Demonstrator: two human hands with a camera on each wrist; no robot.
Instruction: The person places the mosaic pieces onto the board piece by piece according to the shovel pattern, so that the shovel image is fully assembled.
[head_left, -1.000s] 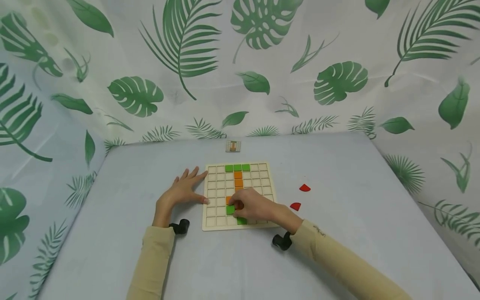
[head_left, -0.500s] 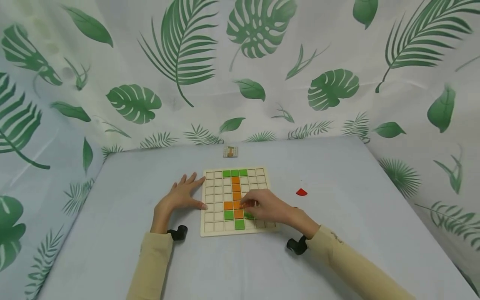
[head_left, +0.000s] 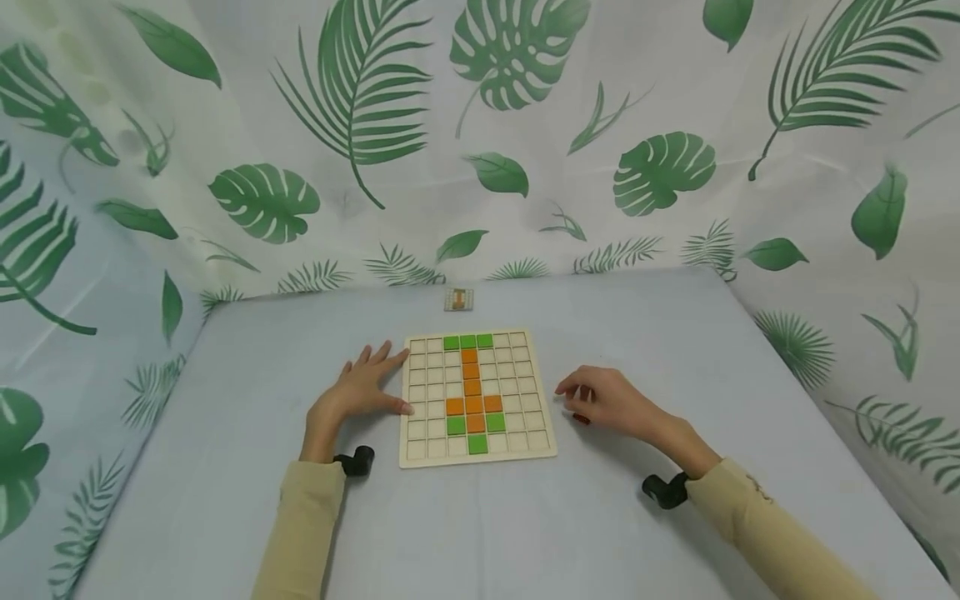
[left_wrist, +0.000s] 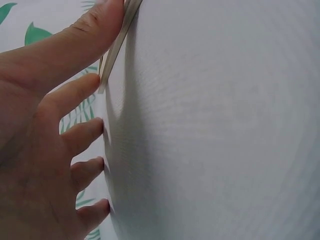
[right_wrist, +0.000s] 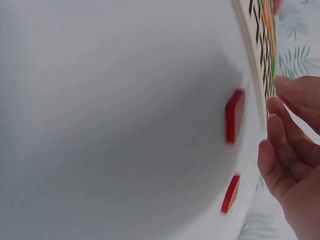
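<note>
A square cream grid board (head_left: 517, 392) lies on the table with green tiles (head_left: 468, 342) and orange tiles (head_left: 472, 387) set in its cells. At its left edge rests my left hand (head_left: 362, 387), fingers spread, thumb and index finger touching the rim. My right hand (head_left: 618, 404) hovers just off the board's right side, fingers loosely bent with nothing between them. Below it are two red wedge pieces: a nearer one (right_wrist: 235, 116) and a farther one (right_wrist: 230, 194) in the right wrist view. In the head view the hand mostly covers them, and only a bit of red (head_left: 581, 418) shows.
A small card (head_left: 459, 300) with a grid pattern in orange lies behind the board, towards the back of the table. A pale cloth (head_left: 480, 533) covers the table. Leaf-printed curtains (head_left: 405, 167) rise at the back and sides.
My right hand has left the board and moved right, over the red pieces, uncovering an orange and a green tile on the board. The left hand stays at the edge.
</note>
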